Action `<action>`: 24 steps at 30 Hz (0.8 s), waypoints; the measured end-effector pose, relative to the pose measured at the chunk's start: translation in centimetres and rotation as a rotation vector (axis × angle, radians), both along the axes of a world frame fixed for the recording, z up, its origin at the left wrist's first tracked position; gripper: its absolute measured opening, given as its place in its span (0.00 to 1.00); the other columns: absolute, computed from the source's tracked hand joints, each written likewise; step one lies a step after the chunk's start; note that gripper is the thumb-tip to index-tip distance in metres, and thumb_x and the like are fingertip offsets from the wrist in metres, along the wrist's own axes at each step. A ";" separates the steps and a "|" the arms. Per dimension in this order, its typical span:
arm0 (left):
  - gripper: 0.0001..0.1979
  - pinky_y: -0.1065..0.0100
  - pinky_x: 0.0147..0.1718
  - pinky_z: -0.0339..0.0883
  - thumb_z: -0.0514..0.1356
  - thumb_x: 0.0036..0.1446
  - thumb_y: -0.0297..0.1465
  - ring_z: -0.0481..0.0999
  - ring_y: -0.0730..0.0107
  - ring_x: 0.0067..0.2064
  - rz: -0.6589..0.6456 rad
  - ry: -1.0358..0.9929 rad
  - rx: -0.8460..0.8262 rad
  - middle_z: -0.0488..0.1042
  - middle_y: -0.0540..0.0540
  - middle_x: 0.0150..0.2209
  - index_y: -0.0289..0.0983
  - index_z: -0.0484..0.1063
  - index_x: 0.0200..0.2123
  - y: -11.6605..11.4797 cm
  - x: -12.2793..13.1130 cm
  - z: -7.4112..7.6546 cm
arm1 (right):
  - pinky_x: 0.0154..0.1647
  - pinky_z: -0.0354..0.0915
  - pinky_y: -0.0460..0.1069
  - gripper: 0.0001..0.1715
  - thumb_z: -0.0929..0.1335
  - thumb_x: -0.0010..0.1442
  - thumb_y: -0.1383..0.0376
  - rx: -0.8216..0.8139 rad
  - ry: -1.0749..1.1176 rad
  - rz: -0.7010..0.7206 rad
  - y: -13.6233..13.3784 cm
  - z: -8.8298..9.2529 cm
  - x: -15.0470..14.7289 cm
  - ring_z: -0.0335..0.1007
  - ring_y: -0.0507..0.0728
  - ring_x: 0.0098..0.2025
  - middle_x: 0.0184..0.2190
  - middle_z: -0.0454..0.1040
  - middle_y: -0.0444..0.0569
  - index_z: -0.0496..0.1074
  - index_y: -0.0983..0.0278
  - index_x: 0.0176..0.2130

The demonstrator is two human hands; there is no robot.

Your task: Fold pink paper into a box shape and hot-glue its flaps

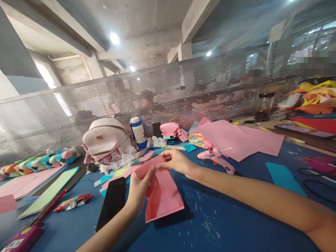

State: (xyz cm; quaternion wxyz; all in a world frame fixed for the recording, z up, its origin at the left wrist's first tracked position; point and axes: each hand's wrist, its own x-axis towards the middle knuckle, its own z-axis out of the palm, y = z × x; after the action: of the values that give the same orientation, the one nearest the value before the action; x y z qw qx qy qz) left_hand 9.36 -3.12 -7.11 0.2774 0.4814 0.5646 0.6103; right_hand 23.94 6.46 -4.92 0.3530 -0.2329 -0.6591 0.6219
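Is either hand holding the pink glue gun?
No, the left hand and right hand hold folded pink paper while the glue gun lies apart.

You hold a creased pink paper [166, 196] over the blue table [252, 217].
Your left hand [140, 190] grips its side; your right hand [175, 163] pinches its upper edge. A black phone [111, 201] lies just beside your left forearm; beyond your right one are a pink glue gun [218, 160] and large pink sheets [236, 138].
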 end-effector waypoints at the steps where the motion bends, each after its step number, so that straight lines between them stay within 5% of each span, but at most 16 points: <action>1: 0.21 0.75 0.20 0.55 0.66 0.49 0.43 0.60 0.78 0.19 -0.002 -0.006 -0.002 0.62 0.55 0.14 0.36 0.65 0.17 0.0 0.0 0.0 | 0.40 0.70 0.50 0.26 0.80 0.34 0.55 -0.006 0.000 0.014 0.0 0.0 0.0 0.71 0.52 0.30 0.25 0.74 0.43 0.72 0.67 0.27; 6: 0.17 0.73 0.26 0.63 0.66 0.50 0.44 0.69 0.73 0.25 -0.039 -0.055 -0.011 0.73 0.52 0.22 0.34 0.75 0.28 0.0 0.0 0.1 | 0.41 0.69 0.51 0.25 0.80 0.36 0.55 -0.036 0.002 0.058 -0.1 0.2 0.2 0.72 0.52 0.30 0.29 0.77 0.46 0.76 0.68 0.30; 17: 0.23 0.75 0.20 0.52 0.63 0.51 0.47 0.56 0.79 0.20 0.002 0.006 -0.035 0.59 0.56 0.16 0.36 0.62 0.20 0.1 0.2 0.1 | 0.41 0.68 0.49 0.24 0.79 0.37 0.56 -0.046 0.004 0.070 0.0 0.2 0.3 0.72 0.51 0.30 0.29 0.78 0.47 0.78 0.69 0.32; 24: 0.19 0.74 0.22 0.57 0.64 0.51 0.44 0.61 0.76 0.22 -0.059 0.051 0.001 0.65 0.54 0.19 0.34 0.68 0.23 -0.1 0.3 0.3 | 0.39 0.67 0.50 0.25 0.79 0.38 0.55 -0.018 0.000 0.045 0.2 -0.5 0.1 0.72 0.53 0.31 0.30 0.77 0.48 0.77 0.69 0.32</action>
State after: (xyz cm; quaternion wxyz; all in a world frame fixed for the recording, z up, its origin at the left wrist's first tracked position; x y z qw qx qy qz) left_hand 9.63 -3.19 -6.81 0.2807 0.5135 0.5568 0.5895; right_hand 24.05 6.70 -5.41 0.3368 -0.2212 -0.6585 0.6357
